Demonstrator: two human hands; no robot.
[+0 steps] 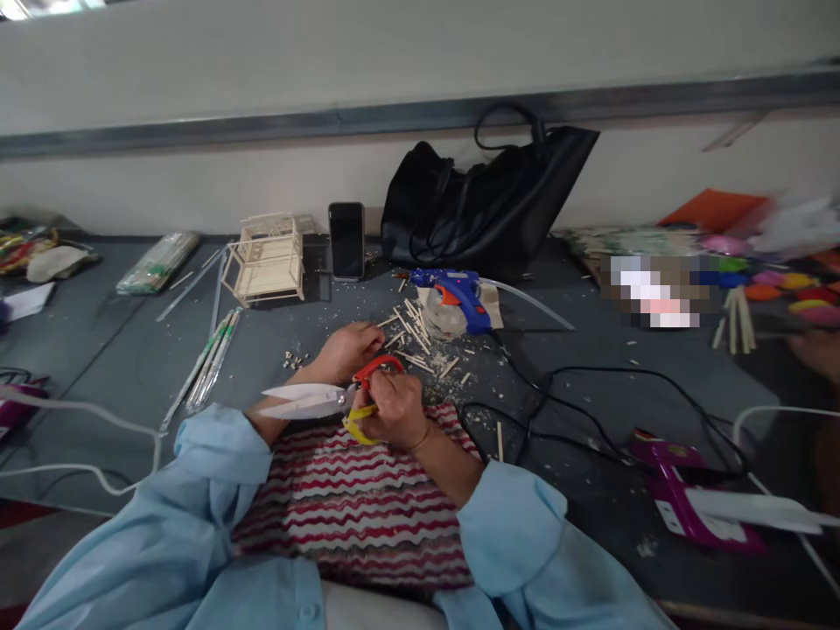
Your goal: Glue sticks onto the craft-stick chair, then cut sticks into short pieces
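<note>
My right hand (392,408) is closed round the red and yellow handles of a pair of scissors (308,401), whose white blades point left, slightly apart. Just behind it, my left hand (347,348) rests on the grey surface (98,350) with curled fingers, next to a scatter of short cut wooden sticks (415,334). What the left fingers hold, if anything, is hidden. A red and white striped cloth (358,503) lies under my forearms.
A blue glue gun (456,293) stands behind the sticks, its black cord (591,411) looping right. Further back are a small wooden stick frame (266,261), a phone (346,239) and a black bag (489,201). Long sticks (208,360) lie left; purple packaging (682,494) right.
</note>
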